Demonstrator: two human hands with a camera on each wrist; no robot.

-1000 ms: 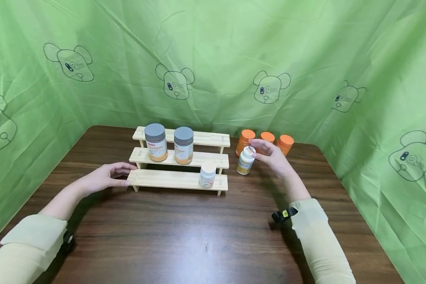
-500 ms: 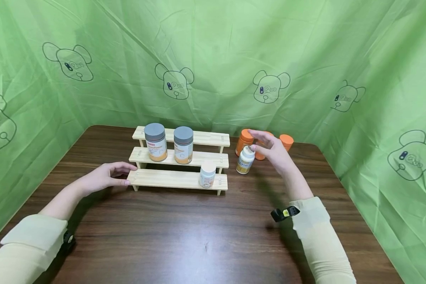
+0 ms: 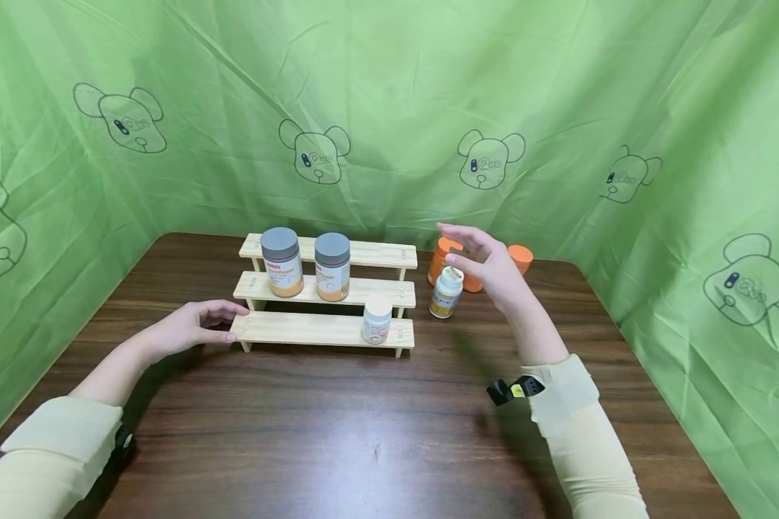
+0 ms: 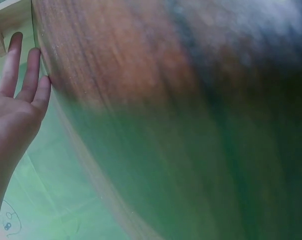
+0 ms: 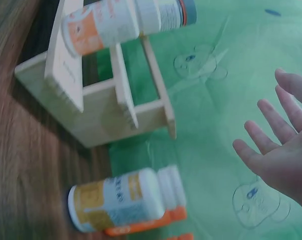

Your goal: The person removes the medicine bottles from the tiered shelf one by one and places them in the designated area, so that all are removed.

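Note:
My left hand [image 3: 191,328] is at the left end of the wooden three-step display rack [image 3: 305,328]; thumb and fingertips touch its lowest shelf. In the left wrist view its visible fingers [image 4: 28,75] look fairly straight. My right hand [image 3: 490,267] hovers with spread fingers, holding nothing, above and behind a white bottle [image 3: 446,294] with a yellow label. That bottle stands upright on the table, right of the rack, and in the right wrist view a gap separates it from the hand. A small white bottle [image 3: 377,322] stands on the lowest shelf's right end.
Two grey-lidded jars, one left [image 3: 282,262] and one right [image 3: 332,267], stand on the middle shelf. Orange-capped bottles [image 3: 446,252] stand behind the white bottle, partly hidden by my right hand. Green cloth [image 3: 389,86] walls the back and sides of the brown table [image 3: 298,432].
My right hand has lifted up and away from the yellow-labelled white bottle, its fingers spreading wider. The bottle stays in place. My left hand keeps its position at the rack.

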